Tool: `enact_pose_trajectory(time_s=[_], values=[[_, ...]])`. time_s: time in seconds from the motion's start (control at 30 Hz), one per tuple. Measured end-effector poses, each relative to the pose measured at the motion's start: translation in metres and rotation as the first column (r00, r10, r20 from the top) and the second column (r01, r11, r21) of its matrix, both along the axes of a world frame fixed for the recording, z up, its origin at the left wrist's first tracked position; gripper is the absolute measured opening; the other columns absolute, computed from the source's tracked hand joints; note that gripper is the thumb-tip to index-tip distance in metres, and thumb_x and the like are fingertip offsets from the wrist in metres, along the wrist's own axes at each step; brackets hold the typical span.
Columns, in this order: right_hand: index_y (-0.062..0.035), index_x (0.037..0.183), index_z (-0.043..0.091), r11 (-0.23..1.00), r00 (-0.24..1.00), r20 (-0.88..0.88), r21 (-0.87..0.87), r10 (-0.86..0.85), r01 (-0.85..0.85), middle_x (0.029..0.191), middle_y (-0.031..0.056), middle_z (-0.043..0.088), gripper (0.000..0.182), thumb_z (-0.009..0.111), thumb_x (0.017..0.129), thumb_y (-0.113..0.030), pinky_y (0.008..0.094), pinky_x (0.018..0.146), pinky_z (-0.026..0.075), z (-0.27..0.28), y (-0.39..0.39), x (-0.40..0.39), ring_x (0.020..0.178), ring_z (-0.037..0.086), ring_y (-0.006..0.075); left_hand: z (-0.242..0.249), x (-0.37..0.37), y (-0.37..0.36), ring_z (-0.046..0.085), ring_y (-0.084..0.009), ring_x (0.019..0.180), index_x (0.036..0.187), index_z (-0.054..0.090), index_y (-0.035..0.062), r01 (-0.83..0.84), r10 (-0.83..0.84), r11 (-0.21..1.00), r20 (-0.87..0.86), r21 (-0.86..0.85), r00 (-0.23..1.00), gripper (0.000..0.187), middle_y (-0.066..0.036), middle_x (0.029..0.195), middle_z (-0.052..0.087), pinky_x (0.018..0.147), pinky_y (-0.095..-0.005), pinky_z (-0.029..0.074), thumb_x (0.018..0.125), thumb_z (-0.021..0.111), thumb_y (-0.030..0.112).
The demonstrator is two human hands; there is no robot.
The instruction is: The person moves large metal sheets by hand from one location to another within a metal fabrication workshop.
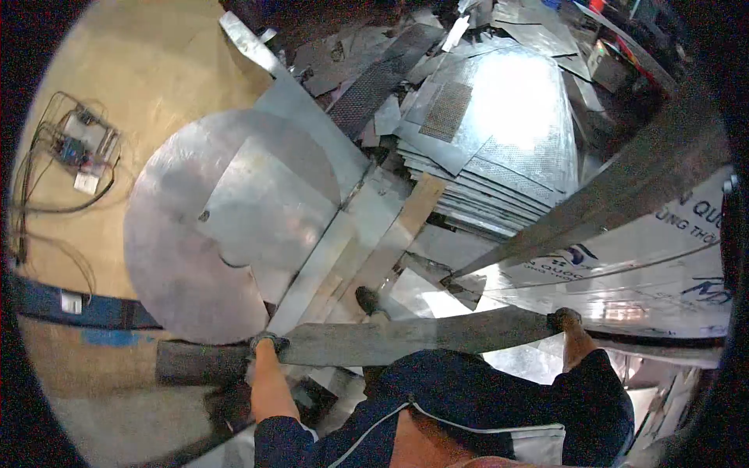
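Observation:
A long grey metal strip [421,334] stretches crosswise just in front of my body, bending slightly along its length. My left hand [268,342], in a dark glove, is closed round its left part. At the right end my gloved right hand [565,319] grips the same strip. Beyond the left hand lies a large round metal disc [164,226], with a squarish metal sheet [269,203] on top of it. One dark shoe [367,299] shows on the floor just past the strip.
Ahead rises a stack of metal sheets [499,132], with perforated pieces among them. Film-wrapped sheets with printed lettering [601,273] stand on the right, near a long dark beam [593,187]. Wired electronics [82,144] are fixed to the wooden panel [148,62] at left.

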State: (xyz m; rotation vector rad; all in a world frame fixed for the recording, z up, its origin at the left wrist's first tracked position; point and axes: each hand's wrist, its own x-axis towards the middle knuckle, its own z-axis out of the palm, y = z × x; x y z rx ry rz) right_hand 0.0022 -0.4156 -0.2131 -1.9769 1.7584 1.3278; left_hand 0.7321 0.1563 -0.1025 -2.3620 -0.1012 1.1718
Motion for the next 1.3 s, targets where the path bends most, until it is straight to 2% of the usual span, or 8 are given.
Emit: enact_pose_trajectory(time_s=[0.27, 0.33, 0.43, 0.6, 0.8, 0.87, 1.0, 1.3], values=[[-0.0143, 0.114, 0.073, 0.958, 0.949, -0.202, 0.103, -0.243, 0.268, 0.114, 0.0128, 0.070, 0.035, 0.059, 0.090, -0.035, 0.0496, 0.084, 0.053, 0.007, 0.036, 0.103, 0.101, 0.068, 0.0347, -0.038, 0.230, -0.089, 0.056, -0.0319, 0.126, 0.130, 0.064, 0.0111, 0.229, -0.229, 0.973, -0.106, -0.015, 0.968, 0.077, -0.012, 0.139, 0.057, 0.101, -0.0495, 0.046, 0.079, 0.065, 0.068], [-0.0135, 0.107, 0.074, 0.942, 0.943, -0.059, 0.044, -0.329, 0.332, 0.106, 0.0129, 0.072, 0.035, 0.061, 0.088, -0.039, 0.0471, 0.082, 0.054, 0.021, 0.070, 0.123, 0.098, 0.069, 0.0332, -0.086, 0.312, -0.079, 0.056, -0.0299, 0.127, 0.131, 0.063, 0.0089, 0.252, -0.264, 0.960, -0.087, -0.123, 0.961, 0.082, -0.014, 0.136, 0.060, 0.107, -0.0468, 0.043, 0.076, 0.064, 0.071], [-0.0123, 0.097, 0.077, 0.890, 0.885, 0.160, -0.064, -0.437, 0.451, 0.095, 0.0131, 0.075, 0.036, 0.064, 0.084, -0.043, 0.0434, 0.080, 0.054, 0.031, 0.117, 0.129, 0.092, 0.072, 0.0310, 0.019, 0.297, -0.190, 0.054, -0.0327, 0.129, 0.133, 0.062, 0.0110, 0.478, -0.479, 0.877, -0.015, -0.047, 0.878, 0.071, -0.012, 0.143, 0.055, 0.103, -0.0477, 0.044, 0.086, 0.056, 0.063], [-0.0099, 0.100, 0.075, 0.758, 0.650, 0.512, 0.005, -0.562, 0.652, 0.097, 0.0140, 0.074, 0.048, 0.061, 0.084, -0.054, 0.0418, 0.084, 0.054, -0.084, 0.186, 0.079, 0.093, 0.072, 0.0314, 0.051, 0.343, -0.324, 0.056, -0.0322, 0.127, 0.131, 0.063, 0.0109, 0.597, -0.600, 0.799, -0.028, -0.070, 0.800, 0.070, -0.011, 0.143, 0.055, 0.103, -0.0463, 0.045, 0.085, 0.056, 0.064], [-0.0100, 0.110, 0.074, 0.699, 0.694, 0.082, 0.078, -0.715, 0.711, 0.111, 0.0151, 0.070, 0.033, 0.053, 0.095, -0.029, 0.0544, 0.085, 0.053, -0.009, 0.180, 0.205, 0.105, 0.066, 0.0347, -0.002, 0.405, -0.459, 0.055, -0.0335, 0.126, 0.133, 0.060, 0.0072, 0.753, -0.746, 0.658, -0.140, 0.002, 0.652, 0.076, -0.014, 0.140, 0.056, 0.106, -0.0474, 0.042, 0.089, 0.048, 0.068], [-0.0050, 0.088, 0.075, 0.770, 0.769, 0.166, -0.072, -0.618, 0.634, 0.088, 0.0222, 0.071, 0.052, 0.058, 0.084, -0.054, 0.0462, 0.072, 0.053, 0.006, 0.175, 0.243, 0.084, 0.071, 0.0311, -0.020, 0.426, -0.501, 0.055, -0.0346, 0.126, 0.134, 0.059, 0.0087, 0.849, -0.856, 0.517, -0.041, -0.105, 0.516, 0.076, -0.014, 0.141, 0.055, 0.105, -0.0474, 0.043, 0.088, 0.050, 0.068], [-0.0123, 0.076, 0.077, 0.769, 0.754, 0.188, 0.017, -0.630, 0.639, 0.082, 0.0067, 0.072, 0.039, 0.068, 0.077, -0.050, 0.0447, 0.071, 0.053, -0.119, 0.180, 0.188, 0.082, 0.070, 0.0239, -0.033, 0.455, -0.585, 0.049, -0.0350, 0.132, 0.139, 0.053, 0.0110, 0.891, -0.895, 0.445, -0.013, -0.085, 0.446, 0.076, -0.013, 0.148, 0.049, 0.107, -0.0468, 0.042, 0.086, 0.055, 0.065], [-0.0088, 0.097, 0.072, 0.444, 0.443, 0.050, 0.006, -0.895, 0.896, 0.100, 0.0149, 0.070, 0.034, 0.059, 0.087, -0.039, 0.0386, 0.082, 0.052, -0.040, 0.125, 0.295, 0.088, 0.066, 0.0244, -0.008, 0.450, -0.769, 0.058, -0.0318, 0.122, 0.129, 0.064, 0.0126, 0.892, -0.894, 0.448, -0.052, -0.063, 0.445, 0.071, -0.014, 0.133, 0.062, 0.103, -0.0458, 0.045, 0.081, 0.060, 0.064]])
